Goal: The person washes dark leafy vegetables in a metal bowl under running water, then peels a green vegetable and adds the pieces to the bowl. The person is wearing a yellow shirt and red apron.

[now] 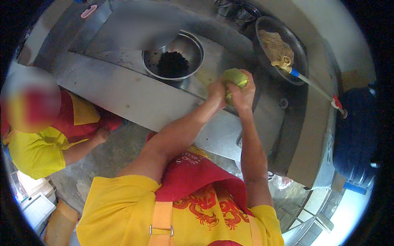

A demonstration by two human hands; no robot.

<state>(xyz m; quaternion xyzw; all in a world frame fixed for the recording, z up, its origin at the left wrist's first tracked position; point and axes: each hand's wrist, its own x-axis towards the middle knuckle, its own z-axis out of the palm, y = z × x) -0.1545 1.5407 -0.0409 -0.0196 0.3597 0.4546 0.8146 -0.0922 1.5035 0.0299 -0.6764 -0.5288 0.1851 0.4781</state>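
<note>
Both my arms reach forward over the steel counter (pixel 137 104) to its sink side. My left hand (pixel 216 90) and my right hand (pixel 244 93) are closed together around a wadded yellow-green cloth (pixel 235 77). The cloth bulges out above my fingers, and a little of it shows below them; the rest is hidden in my grip. Left of my hands, apart from them, a round steel bowl (pixel 200 61) holds a heap of black, crumbly stuff (pixel 173 64).
A large dark pan (pixel 301 49) with a tan, bumpy mass stands at the far right, crossed by a pole (pixel 314 85). Metal pots (pixel 246 14) are at the back. A big blue water jug (pixel 355 135) is on the right. Another person (pixel 37 149) is at the left.
</note>
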